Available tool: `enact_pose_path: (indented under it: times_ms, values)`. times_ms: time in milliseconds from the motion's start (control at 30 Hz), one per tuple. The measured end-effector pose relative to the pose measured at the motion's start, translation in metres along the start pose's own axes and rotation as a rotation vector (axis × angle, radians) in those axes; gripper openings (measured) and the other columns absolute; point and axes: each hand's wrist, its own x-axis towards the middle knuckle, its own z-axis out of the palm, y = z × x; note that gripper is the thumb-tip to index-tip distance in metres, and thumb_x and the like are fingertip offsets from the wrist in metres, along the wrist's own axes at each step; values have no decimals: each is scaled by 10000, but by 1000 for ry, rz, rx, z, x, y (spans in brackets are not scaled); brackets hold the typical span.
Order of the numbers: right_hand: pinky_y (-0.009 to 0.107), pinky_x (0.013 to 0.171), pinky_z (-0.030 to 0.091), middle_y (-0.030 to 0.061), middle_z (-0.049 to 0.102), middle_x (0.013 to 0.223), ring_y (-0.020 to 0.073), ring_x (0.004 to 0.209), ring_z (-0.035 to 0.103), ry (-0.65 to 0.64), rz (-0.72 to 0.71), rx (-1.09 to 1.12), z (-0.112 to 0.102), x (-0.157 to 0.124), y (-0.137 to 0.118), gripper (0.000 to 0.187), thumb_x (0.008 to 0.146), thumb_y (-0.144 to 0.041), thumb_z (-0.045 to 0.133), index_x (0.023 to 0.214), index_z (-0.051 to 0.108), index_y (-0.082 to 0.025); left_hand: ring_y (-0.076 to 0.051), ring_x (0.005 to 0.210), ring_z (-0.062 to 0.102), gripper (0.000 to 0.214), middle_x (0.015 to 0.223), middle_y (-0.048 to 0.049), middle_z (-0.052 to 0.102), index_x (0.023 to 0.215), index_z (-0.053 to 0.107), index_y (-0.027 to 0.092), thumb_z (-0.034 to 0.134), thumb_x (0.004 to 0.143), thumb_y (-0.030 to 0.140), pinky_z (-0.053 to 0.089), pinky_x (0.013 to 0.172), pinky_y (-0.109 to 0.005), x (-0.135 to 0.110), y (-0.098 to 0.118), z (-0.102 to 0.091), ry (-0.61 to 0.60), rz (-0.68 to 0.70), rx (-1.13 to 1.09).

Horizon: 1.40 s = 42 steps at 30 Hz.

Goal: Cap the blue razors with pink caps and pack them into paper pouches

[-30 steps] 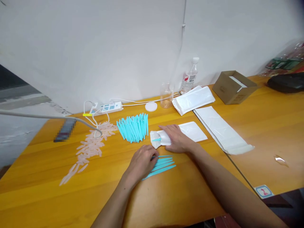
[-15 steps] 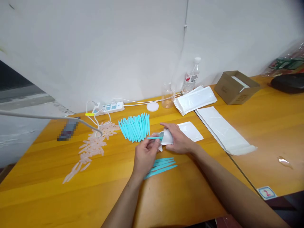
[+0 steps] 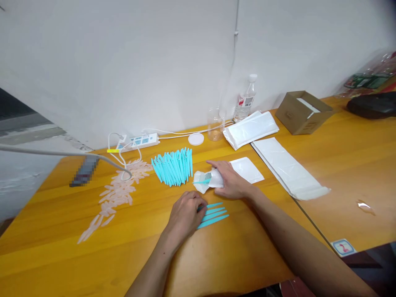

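Note:
My right hand (image 3: 230,180) grips a small white pouch (image 3: 216,178) with its mouth facing left. A slim blue plastic stick (image 3: 202,181) lies in that mouth, its tip poking out over the opened flap. My left hand (image 3: 187,210) is low over the table, with fingers curled together at the left ends of a short row of tapered blue sticks (image 3: 213,215). Thumb and fingertips close around the end of the uppermost stick in the row; the fingers partly hide the contact. Behind the hands lies a dense pile of the same blue sticks (image 3: 173,167).
Pale pink translucent strips (image 3: 119,189) are scattered at left, near a phone (image 3: 84,171) and a power strip (image 3: 142,141) with cables. A flat white pouch (image 3: 247,170), white plastic packs (image 3: 252,128), a clear jar (image 3: 215,126), a water bottle (image 3: 245,101) and a cardboard box (image 3: 301,115) stand rightward.
My left hand has let go of the blue stick at the pouch and dropped down to the row of sticks. My right hand keeps hold of the pouch. The view has shifted slightly.

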Motion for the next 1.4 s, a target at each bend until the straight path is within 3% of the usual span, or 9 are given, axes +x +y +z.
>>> enact_pose_path:
  times_ms: [133,267,400,567,700,933,1133,1233,1400]
  values:
    - [523,1074,358,149,533,1346,332,1226,482,17,12,3,-3,0,2,888,634,-157,641,1474,354,-188,-179,830,658,157,891,-31,695,1016,698,225,586,906,225,521,767,-311,-19,-6,-23,103,3,-264]
    - [519,1072,362,152,519,1358,333,1233,478,18,8,27,-3,1,1,882,640,-164,643,1473,354,-196,-143,724,699,408,906,-1,655,1254,544,242,672,873,311,581,711,-293,-33,-14,-49,520,-167,-733]
    - [510,1061,376,150,524,1336,327,1213,486,17,7,51,0,1,-3,892,629,-154,645,1470,351,-193,-142,675,701,365,850,19,669,1075,535,227,756,806,337,569,609,-248,-10,-2,-37,815,-222,-932]
    - [508,1047,389,130,555,1265,320,1187,503,62,-9,62,3,1,-4,883,625,-150,643,1460,358,-204,-127,693,629,281,895,-36,706,1107,659,191,596,929,399,504,631,-236,14,16,-2,528,-178,-665]
    - [514,1070,372,139,534,1339,326,1229,490,24,6,51,1,0,-1,892,630,-151,638,1472,348,-207,-127,665,544,271,872,-31,658,1086,717,203,640,902,386,445,622,-248,-8,1,-1,570,-167,-342]
    - [511,1066,376,145,529,1353,326,1228,490,5,-12,27,1,1,-2,884,635,-151,633,1473,353,-195,-225,938,631,184,959,-52,702,974,787,274,625,888,259,474,792,-330,-13,-5,4,28,-27,-23]
    - [521,1072,369,143,530,1360,330,1232,488,21,18,27,-2,0,1,876,641,-163,642,1469,360,-199,-192,848,643,153,909,-45,704,983,706,226,563,931,239,500,786,-326,-22,-6,-11,89,31,-185]
    - [509,1074,374,145,524,1351,324,1229,486,25,25,35,-2,0,1,875,637,-158,640,1466,362,-190,-155,769,671,296,915,-26,700,1216,601,233,603,927,299,543,743,-295,-38,-13,-33,364,-104,-521]
    - [508,1060,388,138,519,1347,325,1222,488,17,21,70,0,1,-5,881,631,-145,637,1465,360,-212,-135,686,682,275,846,-5,697,1000,626,191,744,822,364,544,618,-236,-20,-6,-32,779,-262,-827]
